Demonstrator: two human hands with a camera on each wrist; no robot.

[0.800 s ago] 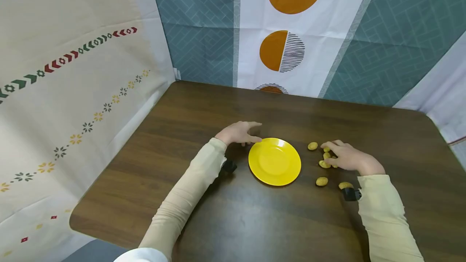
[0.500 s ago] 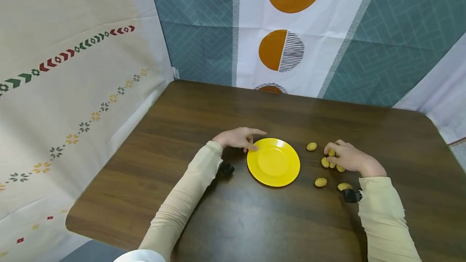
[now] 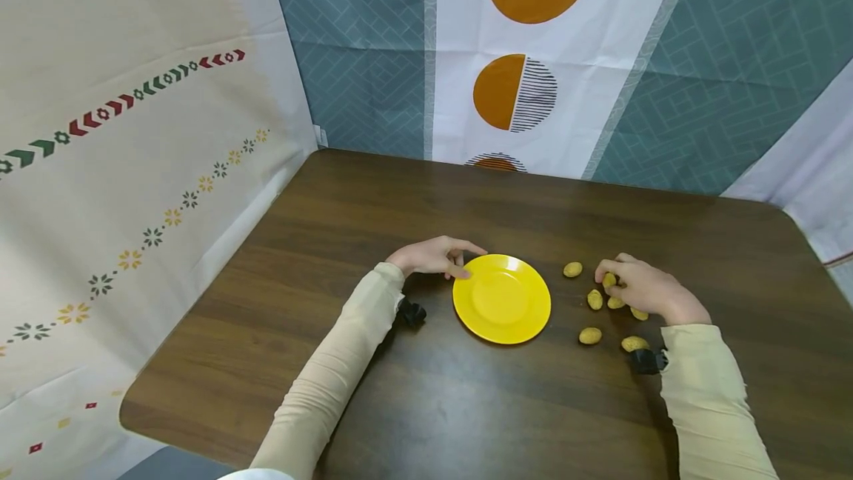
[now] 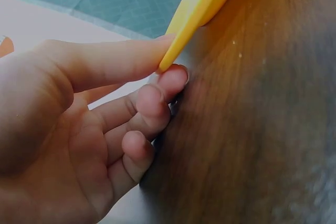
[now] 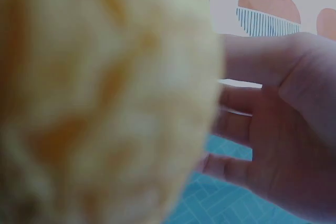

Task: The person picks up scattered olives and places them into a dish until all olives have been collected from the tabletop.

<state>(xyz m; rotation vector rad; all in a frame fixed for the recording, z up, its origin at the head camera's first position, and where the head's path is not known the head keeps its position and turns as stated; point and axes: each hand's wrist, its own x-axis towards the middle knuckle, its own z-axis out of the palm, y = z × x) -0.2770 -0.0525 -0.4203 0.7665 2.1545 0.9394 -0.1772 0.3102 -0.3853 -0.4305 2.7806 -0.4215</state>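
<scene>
At the left rim of the yellow plate (image 3: 503, 301), my left hand (image 3: 429, 256) pinches the edge. The left wrist view has the thumb of that hand (image 4: 79, 114) on the plate's (image 4: 197, 11) upper face and a fingertip under its rim. My right hand (image 3: 651, 291) is above the small yellow lumpy pieces, right of the plate, with one piece (image 3: 609, 280) between thumb and fingers. A large blurred yellow piece (image 5: 105, 98) fills the left of the right wrist view and hides the fingertips of that hand (image 5: 294, 114).
Loose yellow pieces lie between plate and right hand: one at the back (image 3: 572, 270), one in front (image 3: 589, 335), one by the right wrist's black camera (image 3: 645, 361), and several under the hand. Patterned cloths (image 3: 373, 58) hang behind the brown table (image 3: 466, 421).
My left hand has come down onto the plate's rim, thumb over it. The right hand's fingers have closed around a piece, and the pieces under that hand have shifted and spread to the right.
</scene>
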